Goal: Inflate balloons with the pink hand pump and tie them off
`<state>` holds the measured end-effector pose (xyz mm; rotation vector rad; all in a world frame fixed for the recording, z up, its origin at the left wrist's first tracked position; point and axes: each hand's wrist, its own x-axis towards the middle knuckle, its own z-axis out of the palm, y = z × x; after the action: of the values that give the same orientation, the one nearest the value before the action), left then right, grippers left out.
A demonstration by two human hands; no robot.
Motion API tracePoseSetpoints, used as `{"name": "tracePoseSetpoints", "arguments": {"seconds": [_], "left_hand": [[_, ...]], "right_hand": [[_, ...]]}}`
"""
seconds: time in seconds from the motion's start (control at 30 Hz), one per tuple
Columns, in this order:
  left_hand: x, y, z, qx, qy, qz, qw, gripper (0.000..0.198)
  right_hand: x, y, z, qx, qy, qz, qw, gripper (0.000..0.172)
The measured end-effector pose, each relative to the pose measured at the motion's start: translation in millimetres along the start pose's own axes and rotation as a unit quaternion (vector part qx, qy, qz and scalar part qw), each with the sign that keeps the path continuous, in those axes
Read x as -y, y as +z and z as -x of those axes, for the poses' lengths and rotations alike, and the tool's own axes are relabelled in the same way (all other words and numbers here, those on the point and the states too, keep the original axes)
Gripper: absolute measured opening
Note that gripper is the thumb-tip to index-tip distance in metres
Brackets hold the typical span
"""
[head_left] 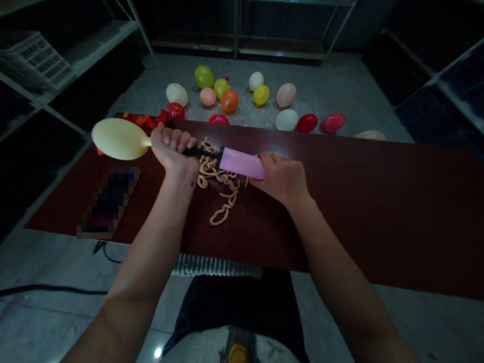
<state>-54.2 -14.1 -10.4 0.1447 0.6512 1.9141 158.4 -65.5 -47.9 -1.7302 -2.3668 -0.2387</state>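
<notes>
My left hand (pixel 174 148) grips the neck of a pale yellow inflated balloon (pixel 119 139) around the black nozzle of a pink hand pump (pixel 241 162). My right hand (pixel 282 177) holds the pump's far end, and the palm hides its tip. Under the pump lies a tangle of beige, knobbly strands (pixel 219 176), perhaps long balloons, on the dark red wooden table (pixel 359 201). A bunch of limp red balloons (pixel 145 122) lies just beyond my left hand.
Several inflated balloons (pixel 227 101) in mixed colours stand on the grey floor past the table. A pixelated flat rectangular object (pixel 109 202) lies on the table at left. Metal shelves (pixel 75 50) with a white crate line the left, and further shelving stands behind and right.
</notes>
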Motion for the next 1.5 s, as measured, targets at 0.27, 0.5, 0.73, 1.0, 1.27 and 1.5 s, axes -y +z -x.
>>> {"name": "tracePoseSetpoints", "arguments": {"seconds": [0.27, 0.5, 0.73, 1.0, 1.27, 1.5], "left_hand": [[13, 2.9, 9, -0.01, -0.03, -0.033, 0.999, 0.046], [-2, -0.5, -3, -0.013, -0.008, -0.015, 1.0, 0.046], [-20, -4.4, -12, -0.003, 0.026, -0.003, 1.0, 0.042], [-32, -3.3, -13, 0.007, 0.038, 0.047, 0.998, 0.041], [-16, 3.3, -2, -0.03, 0.06, 0.017, 0.998, 0.041], [4, 7.6, 13, -0.031, 0.003, 0.03, 0.999, 0.045]], "right_hand": [[10, 10, -2, -0.022, 0.001, -0.015, 1.0, 0.038], [0, 5, -9, -0.068, -0.013, 0.013, 0.997, 0.041], [-38, 1, -5, -0.096, 0.013, 0.062, 0.993, 0.039], [-57, -4, -2, -0.107, 0.019, 0.038, 0.993, 0.038], [-39, -4, -2, -0.057, 0.039, 0.043, 0.997, 0.026], [-17, -4, -3, -0.047, -0.016, 0.041, 0.998, 0.018]]}}
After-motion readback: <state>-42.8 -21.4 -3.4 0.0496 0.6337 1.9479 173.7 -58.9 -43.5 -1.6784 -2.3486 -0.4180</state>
